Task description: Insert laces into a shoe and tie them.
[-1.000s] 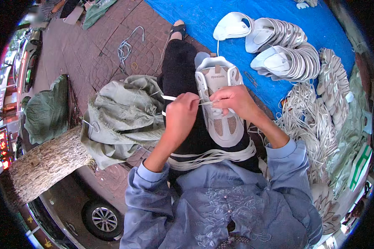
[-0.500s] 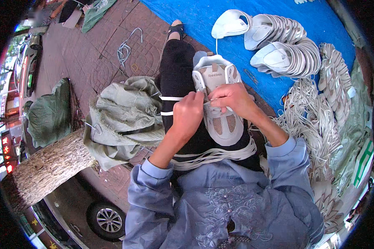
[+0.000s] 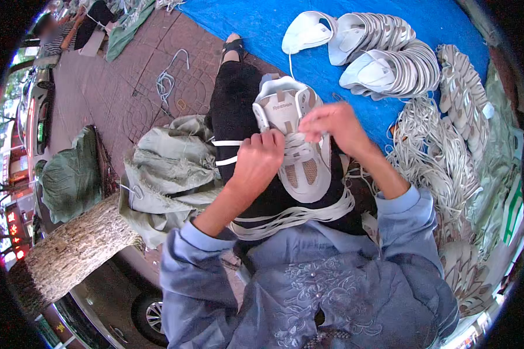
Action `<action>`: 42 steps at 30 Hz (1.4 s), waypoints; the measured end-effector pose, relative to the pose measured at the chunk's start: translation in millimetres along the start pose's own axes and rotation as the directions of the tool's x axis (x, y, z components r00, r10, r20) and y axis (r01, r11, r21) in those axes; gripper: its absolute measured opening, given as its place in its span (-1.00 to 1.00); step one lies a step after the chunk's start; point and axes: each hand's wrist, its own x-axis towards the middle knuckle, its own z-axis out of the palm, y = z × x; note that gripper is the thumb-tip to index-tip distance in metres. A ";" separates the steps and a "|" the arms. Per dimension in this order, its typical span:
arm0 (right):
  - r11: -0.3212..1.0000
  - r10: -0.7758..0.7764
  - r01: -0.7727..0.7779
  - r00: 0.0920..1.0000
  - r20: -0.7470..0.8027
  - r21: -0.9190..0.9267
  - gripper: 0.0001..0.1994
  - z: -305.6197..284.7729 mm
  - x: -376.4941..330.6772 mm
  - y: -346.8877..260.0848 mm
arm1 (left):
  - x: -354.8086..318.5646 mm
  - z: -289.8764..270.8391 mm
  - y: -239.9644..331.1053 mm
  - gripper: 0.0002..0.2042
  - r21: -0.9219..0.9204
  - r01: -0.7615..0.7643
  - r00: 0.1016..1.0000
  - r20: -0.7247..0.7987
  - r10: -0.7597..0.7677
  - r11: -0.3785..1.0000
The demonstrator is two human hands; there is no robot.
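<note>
A white and tan shoe upper (image 3: 304, 171) rests across my black-clad legs, its heel opening away from me. White lace crosses its lower eyelets. My left hand (image 3: 259, 156) is closed at the left lacing edge, fingertips gripping the upper there. Just over the right lacing edge, my right hand (image 3: 337, 129) is closed in a pinch and slightly blurred; what sits between its fingertips is too small to make out. A bundle of white shoelaces (image 3: 300, 220) lies over my lap, close to my waist.
Nested rows of shoe uppers (image 3: 404, 72) stand on a blue tarp (image 3: 233, 16) at the far right. Nearer lies a heap of white laces (image 3: 428, 148). To my left are a grey-green sack (image 3: 169, 168), a tree trunk (image 3: 78, 247) and a parked car (image 3: 113, 291).
My right hand has lifted and moved right, away from my left hand. My left hand still grips the left lacing edge. The whole view has shifted slightly.
</note>
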 end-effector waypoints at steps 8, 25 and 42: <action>0.834 -0.207 0.181 0.978 0.009 -0.521 -0.83 -15.2 -13.7 23.2 | 35.4 -5.3 -38.4 -0.83 -0.621 0.411 0.829 0.560 0.011 0.667; 0.036 -0.490 0.321 0.831 0.263 -0.946 -0.89 -10.3 -2.8 14.1 | 35.0 -13.8 -6.8 -0.93 -0.742 0.388 0.921 0.297 -0.251 0.547; 0.043 -0.121 0.360 0.928 0.353 -0.932 -0.88 -15.2 20.5 -3.0 | 66.2 -9.8 -2.6 -0.81 -0.595 0.802 0.596 0.803 -0.015 0.057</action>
